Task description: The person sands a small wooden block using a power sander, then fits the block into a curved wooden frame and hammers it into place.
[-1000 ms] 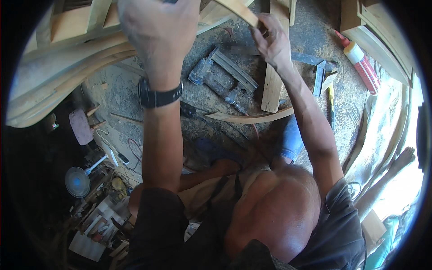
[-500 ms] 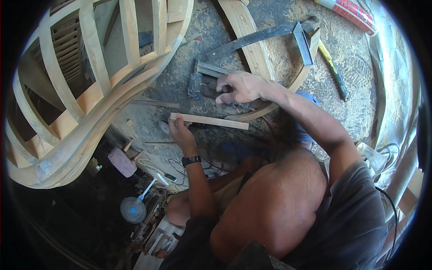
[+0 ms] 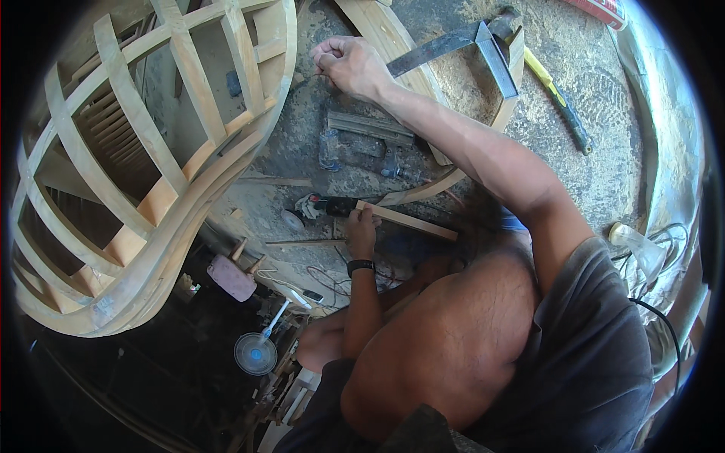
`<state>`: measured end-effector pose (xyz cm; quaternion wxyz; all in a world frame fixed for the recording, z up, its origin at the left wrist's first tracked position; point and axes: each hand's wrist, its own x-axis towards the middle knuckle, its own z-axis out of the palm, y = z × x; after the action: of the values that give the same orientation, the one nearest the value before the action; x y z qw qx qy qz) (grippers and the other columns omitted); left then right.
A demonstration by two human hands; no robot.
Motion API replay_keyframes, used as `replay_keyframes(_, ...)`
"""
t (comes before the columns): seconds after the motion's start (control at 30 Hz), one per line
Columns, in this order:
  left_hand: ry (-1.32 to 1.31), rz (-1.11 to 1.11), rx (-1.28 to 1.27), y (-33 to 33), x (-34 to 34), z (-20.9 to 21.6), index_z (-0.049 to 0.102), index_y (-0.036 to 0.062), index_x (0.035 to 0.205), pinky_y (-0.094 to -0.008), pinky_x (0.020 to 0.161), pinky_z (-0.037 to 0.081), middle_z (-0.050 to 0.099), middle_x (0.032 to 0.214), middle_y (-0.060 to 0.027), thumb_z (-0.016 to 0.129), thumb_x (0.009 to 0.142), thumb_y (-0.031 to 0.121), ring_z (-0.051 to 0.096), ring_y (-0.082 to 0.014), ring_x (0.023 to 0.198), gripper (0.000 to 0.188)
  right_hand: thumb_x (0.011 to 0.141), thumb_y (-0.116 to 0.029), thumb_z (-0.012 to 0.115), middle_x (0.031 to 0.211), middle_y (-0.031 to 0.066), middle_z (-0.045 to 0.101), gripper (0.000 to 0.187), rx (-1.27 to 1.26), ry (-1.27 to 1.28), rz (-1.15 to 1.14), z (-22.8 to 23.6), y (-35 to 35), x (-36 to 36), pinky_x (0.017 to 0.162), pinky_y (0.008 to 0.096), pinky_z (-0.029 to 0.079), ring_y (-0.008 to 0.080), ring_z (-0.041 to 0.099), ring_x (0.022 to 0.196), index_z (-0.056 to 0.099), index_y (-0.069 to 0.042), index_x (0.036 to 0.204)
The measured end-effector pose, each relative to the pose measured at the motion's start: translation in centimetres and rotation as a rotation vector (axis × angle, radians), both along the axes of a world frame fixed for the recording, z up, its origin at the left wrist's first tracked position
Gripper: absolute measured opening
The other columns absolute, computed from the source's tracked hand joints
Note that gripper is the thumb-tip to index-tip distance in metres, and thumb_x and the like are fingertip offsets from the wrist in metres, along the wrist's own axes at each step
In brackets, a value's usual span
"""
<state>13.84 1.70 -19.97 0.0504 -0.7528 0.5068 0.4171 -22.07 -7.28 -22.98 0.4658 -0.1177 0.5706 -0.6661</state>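
My left hand (image 3: 361, 232) is closed around the near end of a light wooden strip (image 3: 414, 221), which slants down to the right toward my knees. My right hand (image 3: 351, 68) has reached far forward over the work surface, near the edge of a curved wooden frame (image 3: 276, 102). Its fingers are pinched together, and what they hold, if anything, is too small to make out. Just beyond my left hand lies a dark angle grinder (image 3: 332, 205) with a pale disc (image 3: 293, 220). A grey tool with a long ribbed bar (image 3: 370, 124) rests between my two hands.
A metal angled bar (image 3: 442, 51) lies across a wide plank (image 3: 423, 83). Right of it are a yellow-and-black handled tool (image 3: 559, 102) and a red-and-white container (image 3: 604, 9). A clear bottle (image 3: 634, 245) stands at far right. A small fan (image 3: 256, 353) sits lower left.
My right hand has moved forward and left, from beside the grey tool toward the wooden frame. My left hand has shifted right with the strip, and the grinder shows more fully.
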Motion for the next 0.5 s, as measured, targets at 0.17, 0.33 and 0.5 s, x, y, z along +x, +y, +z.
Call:
replay_keyframes(0.17,-0.003,-0.036,0.019,-1.2,-1.3,0.0,0.062,-0.0047,0.098,-0.0308,0.072,0.059,0.064,0.09,-0.0098,0.061,0.104,0.027,0.068,-0.019,0.08,0.033,0.098,-0.022,0.063,0.085,0.006,0.074,0.024,-0.015,0.054,-0.038,-0.1,-0.6,0.2,0.074,0.0318,0.054,0.0136,0.067,0.075,0.073,-0.002,0.107)
replay_keyframes(0.33,-0.076,-0.034,-0.002,-1.6,-2.1,0.2,0.064,-0.0062,0.097,-0.0293,0.067,0.06,0.067,0.088,-0.012,0.062,0.103,0.03,0.07,-0.0196,0.075,0.037,0.093,-0.025,0.067,0.085,0.0078,0.072,0.027,-0.026,0.127,-0.053,0.7,-0.9,-0.2,0.078,0.0351,0.054,0.0205,0.068,0.078,0.072,-0.002,0.108)
replay_keyframes(0.5,-0.236,-0.05,0.066,-1.8,-3.7,1.1,0.068,-0.0082,0.094,-0.0286,0.059,0.058,0.07,0.078,-0.0126,0.063,0.101,0.044,0.07,-0.0176,0.066,0.053,0.093,-0.027,0.069,0.104,0.0115,0.069,0.036,-0.05,0.411,-0.067,0.4,-2.0,-1.1,0.084,0.0385,0.056,0.0252,0.069,0.091,0.067,-0.007,0.123)
